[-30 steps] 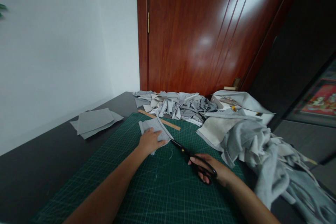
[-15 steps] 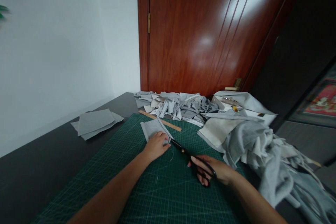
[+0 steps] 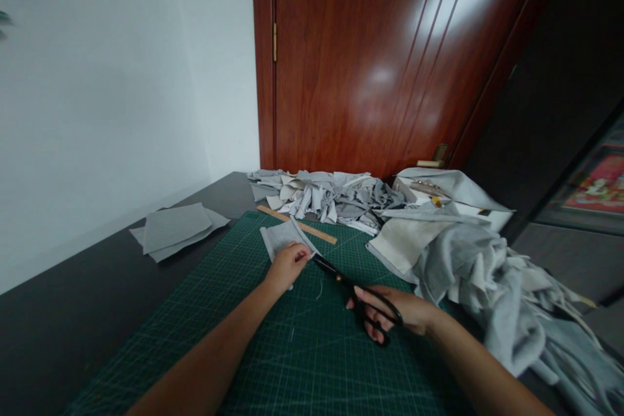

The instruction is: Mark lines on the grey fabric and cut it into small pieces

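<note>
A small piece of grey fabric (image 3: 283, 234) lies on the green cutting mat (image 3: 312, 344), its side edges curled or folded. My left hand (image 3: 288, 265) pinches the near right edge of this fabric between thumb and fingers. My right hand (image 3: 383, 312) has its fingers through the handles of black scissors (image 3: 347, 283). The blades point up and left, and their tips touch or nearly touch the fabric's right corner beside my left fingertips. Whether the blades are parted is hard to make out. A wooden ruler (image 3: 312, 231) lies just behind the fabric.
Flat grey fabric pieces (image 3: 178, 229) are stacked on the dark table (image 3: 131, 292) at left. A heap of fabric scraps (image 3: 331, 195) lines the back. On the right stand a white box (image 3: 475, 216) and a large pile of crumpled grey cloth (image 3: 487, 286). A red-brown door (image 3: 351, 65) rises behind.
My left hand has gone from lying flatter on the fabric to pinching its edge, fingers curled in. The scissors have shifted slightly left; the right hand stays almost in place.
</note>
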Tool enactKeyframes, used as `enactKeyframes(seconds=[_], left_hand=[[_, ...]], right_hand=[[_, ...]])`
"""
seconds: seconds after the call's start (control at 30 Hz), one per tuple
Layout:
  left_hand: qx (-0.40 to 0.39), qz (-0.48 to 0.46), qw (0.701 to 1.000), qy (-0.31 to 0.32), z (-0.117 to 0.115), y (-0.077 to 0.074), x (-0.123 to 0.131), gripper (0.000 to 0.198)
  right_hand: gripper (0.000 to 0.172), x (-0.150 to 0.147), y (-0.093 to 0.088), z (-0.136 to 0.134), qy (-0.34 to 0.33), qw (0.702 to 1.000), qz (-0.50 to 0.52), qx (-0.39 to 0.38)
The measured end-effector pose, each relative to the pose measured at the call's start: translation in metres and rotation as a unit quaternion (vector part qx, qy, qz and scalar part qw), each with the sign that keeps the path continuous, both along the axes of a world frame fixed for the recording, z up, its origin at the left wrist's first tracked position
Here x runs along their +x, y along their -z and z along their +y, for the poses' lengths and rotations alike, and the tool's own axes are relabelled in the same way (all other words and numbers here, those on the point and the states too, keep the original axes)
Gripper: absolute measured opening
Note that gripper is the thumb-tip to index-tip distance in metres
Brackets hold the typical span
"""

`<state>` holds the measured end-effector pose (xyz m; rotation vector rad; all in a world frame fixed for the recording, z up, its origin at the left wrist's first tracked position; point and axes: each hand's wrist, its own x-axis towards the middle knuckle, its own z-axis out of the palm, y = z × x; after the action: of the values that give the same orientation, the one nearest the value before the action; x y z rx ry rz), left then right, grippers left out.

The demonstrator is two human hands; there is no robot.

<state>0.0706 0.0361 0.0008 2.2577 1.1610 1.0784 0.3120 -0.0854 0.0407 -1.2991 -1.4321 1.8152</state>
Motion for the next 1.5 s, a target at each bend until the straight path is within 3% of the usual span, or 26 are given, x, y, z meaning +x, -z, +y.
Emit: enactKeyframes(seconds=[0.53,1.5], left_hand=[[-0.019,-0.017,0.999,0.033,0.003,0.001,-0.002,0.014],[-0.07,0.002,0.997,0.039,0.0,-0.001,-0.003,0.009]], right_hand=[[0.059,-0.012,0.003,0.023,-0.01,1.0,0.0,-0.013],[0.061,-0.023,0.003,0.016,0.04,0.998,-0.015,0.04]])
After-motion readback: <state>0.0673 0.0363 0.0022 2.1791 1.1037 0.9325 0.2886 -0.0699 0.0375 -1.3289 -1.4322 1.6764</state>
